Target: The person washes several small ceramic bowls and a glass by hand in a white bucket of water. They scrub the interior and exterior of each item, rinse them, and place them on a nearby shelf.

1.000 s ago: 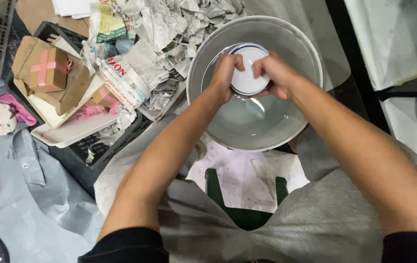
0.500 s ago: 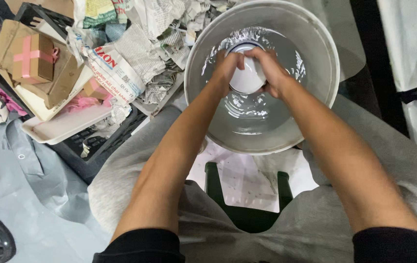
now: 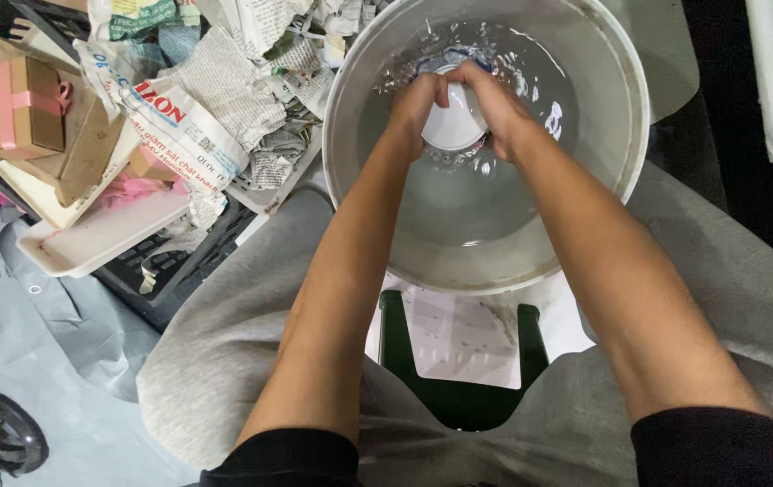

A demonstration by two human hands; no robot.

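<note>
Bowl (image 3: 452,126) — between both hands' fingers (image 3: 423,90), in basin (image 3: 603,189) water

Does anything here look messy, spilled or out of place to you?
Nothing is spilled: the water stays inside the metal basin, where both hands, left hand and right hand, hold a small white bowl. The only untidy spot is the heap of crumpled newspaper and cardboard boxes on the left.

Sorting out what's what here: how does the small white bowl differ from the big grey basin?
The small white bowl is gripped by the left hand and right hand; the big grey basin sits free between the knees. The bowl is far smaller and lies inside the basin. The basin holds splashing water. Both are round.
</note>
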